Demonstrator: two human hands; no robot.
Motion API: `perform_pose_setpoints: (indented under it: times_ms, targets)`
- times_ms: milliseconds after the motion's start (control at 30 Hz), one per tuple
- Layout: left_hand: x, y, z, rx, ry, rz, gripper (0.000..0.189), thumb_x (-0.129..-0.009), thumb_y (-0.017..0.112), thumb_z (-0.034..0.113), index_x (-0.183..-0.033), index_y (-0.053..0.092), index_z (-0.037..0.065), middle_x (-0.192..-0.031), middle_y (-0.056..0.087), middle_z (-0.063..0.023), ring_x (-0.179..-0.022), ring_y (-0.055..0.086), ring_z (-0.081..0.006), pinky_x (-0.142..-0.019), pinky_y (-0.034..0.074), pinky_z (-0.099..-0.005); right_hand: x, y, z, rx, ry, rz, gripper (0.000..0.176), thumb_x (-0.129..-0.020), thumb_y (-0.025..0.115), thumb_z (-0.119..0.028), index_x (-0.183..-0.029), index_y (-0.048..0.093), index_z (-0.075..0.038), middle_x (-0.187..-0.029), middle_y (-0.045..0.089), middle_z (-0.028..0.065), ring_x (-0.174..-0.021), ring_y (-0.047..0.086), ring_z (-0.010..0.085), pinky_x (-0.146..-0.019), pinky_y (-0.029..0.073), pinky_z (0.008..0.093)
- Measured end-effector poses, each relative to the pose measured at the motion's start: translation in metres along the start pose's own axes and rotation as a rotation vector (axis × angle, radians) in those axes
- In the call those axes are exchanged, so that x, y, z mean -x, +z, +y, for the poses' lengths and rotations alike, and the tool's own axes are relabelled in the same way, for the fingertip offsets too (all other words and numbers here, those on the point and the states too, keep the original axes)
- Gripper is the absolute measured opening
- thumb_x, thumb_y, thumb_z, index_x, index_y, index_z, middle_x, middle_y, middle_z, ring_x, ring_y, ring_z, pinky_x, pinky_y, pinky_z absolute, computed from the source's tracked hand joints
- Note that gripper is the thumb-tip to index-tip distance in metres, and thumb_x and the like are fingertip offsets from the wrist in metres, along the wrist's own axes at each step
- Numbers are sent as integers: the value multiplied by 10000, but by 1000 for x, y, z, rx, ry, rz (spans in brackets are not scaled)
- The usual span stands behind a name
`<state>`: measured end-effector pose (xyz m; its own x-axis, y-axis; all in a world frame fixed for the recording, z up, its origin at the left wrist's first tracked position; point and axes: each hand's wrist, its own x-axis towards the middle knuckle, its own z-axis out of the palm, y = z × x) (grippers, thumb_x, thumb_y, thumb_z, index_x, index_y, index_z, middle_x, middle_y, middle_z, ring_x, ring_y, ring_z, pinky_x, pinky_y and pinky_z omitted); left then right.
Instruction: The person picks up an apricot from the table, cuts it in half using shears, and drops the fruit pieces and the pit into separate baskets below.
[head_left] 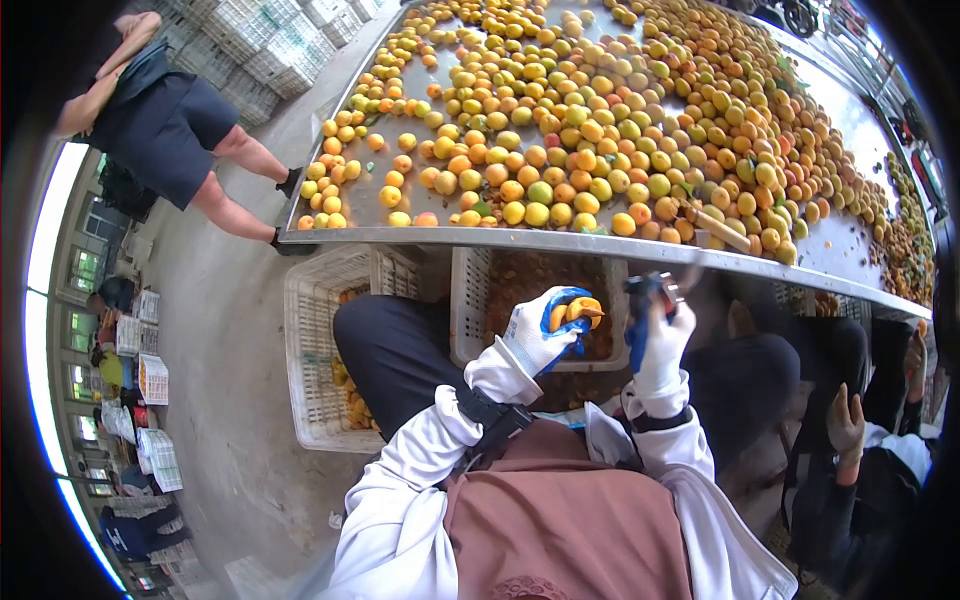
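My left hand [540, 328], in a white glove with blue palm, is closed around a split apricot [577, 314] whose orange flesh shows. To its right, my right hand [660, 345] wears a similar glove and grips a small dark hand tool [652, 287] with a shiny metal part. Motion blur hides the tool's exact kind. Both hands are in front of the metal table's near edge, apart from each other. Below them is a white crate [466, 330] with a brownish mass inside that I cannot make out.
Many apricots [600, 130] cover the metal table [480, 238], with a wooden stick [720, 229] near its edge. Another white crate [305, 400] at left holds orange pieces. A co-worker's gloved hand [846, 428] is at right. A person [180, 125] stands left, before stacked crates [265, 50].
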<state>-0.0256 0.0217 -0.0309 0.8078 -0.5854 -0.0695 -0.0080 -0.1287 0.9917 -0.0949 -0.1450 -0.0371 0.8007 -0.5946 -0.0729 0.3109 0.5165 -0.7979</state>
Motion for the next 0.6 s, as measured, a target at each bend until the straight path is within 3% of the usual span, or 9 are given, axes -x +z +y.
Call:
perform_pose_setpoints:
  times_ms: [33,100,167,233,400,500,600]
  targets:
    - [-2,-1,-1,-7,11,12,284,-880,681,45,-1156,639,-6,-987,709,-104,-866,678,-155,-807,545,-295,3,7,4,263,-55,-78,167,-921,681,-196,-965,644,-40,-731,601,32,-627,566,130,-568,452,294]
    - [-5,-3,-1,-247,232,134,335,-839,690,21,-1167,630,-11,-1007,706,-139,-891,694,-187,-816,544,-302,7,19,9,788,-180,-222,216,-834,736,-82,-1022,658,-10,-876,671,101,-788,654,196,-741,521,312]
    - [-2,-9,3,-477,346,116,454,-769,714,10,-1209,606,-13,-1098,674,-206,-998,682,-357,-867,545,-360,7,19,12,873,-208,-267,217,-823,737,-77,-1015,662,-9,-918,681,145,-820,681,270,-762,532,336]
    - [2,-10,8,-477,348,60,480,-765,727,11,-1225,594,-22,-1114,667,-217,-1003,670,-377,-877,547,-374,5,19,10,944,-220,-267,227,-819,730,-74,-1025,662,-8,-912,690,152,-834,688,311,-758,537,341]
    - [4,-22,30,-491,367,61,425,-815,736,38,-1210,602,-48,-1084,684,-219,-988,695,-336,-870,554,-362,7,17,14,868,-208,-207,193,-835,688,-31,-1023,657,-4,-848,679,145,-791,681,265,-728,524,332]
    - [11,-66,79,-659,430,194,374,-853,717,61,-1190,612,-65,-1017,702,-221,-900,714,-311,-810,564,-351,2,12,17,896,-213,-175,199,-819,693,-43,-1008,652,1,-851,673,154,-784,676,292,-725,518,343]
    - [33,-125,115,-725,274,483,357,-858,712,87,-1176,626,-51,-993,699,-217,-854,707,-311,-788,560,-349,2,15,12,1074,-242,-283,207,-827,713,-99,-1004,652,-11,-870,659,152,-791,668,342,-715,521,377]
